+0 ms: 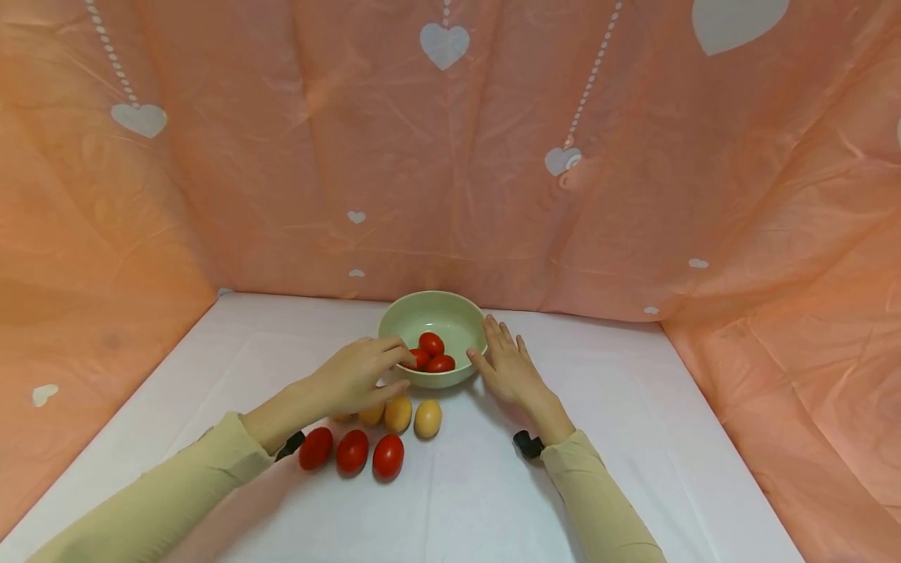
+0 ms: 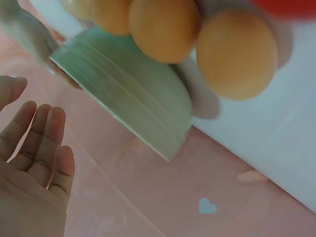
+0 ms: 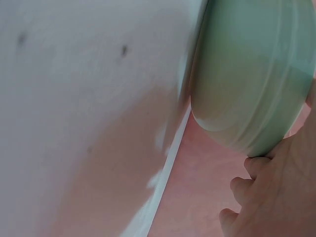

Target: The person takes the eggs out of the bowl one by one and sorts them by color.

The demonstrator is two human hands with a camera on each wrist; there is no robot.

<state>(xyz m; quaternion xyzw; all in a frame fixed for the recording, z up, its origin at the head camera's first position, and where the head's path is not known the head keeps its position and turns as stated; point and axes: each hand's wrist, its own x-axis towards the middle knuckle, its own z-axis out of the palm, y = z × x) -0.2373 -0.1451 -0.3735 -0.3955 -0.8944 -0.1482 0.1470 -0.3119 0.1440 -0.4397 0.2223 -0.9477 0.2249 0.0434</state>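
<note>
A pale green bowl [image 1: 436, 307] stands at the back middle of the white table, with 3 smooth red eggs [image 1: 432, 343] in it. My left hand [image 1: 355, 377] hovers at the bowl's left front rim, fingers loosely bent and thumb apart. The left wrist view shows that hand [image 2: 32, 158] with nothing in its palm. At the bowl's right side, my right hand [image 1: 512, 369] rests its outstretched fingers against the wall. Close up, its fingers [image 3: 259, 165] lie by the rim. In front of the bowl, several yellow eggs [image 1: 427, 419] form a row, partly hidden by my left hand.
Nearer the front, 3 more red eggs [image 1: 352, 452] lie in a row beside my left wrist. An orange-pink cloth with pale hearts [image 1: 445, 45] hangs behind the table [image 1: 598, 375] and along both sides. The bowl is close to the back edge.
</note>
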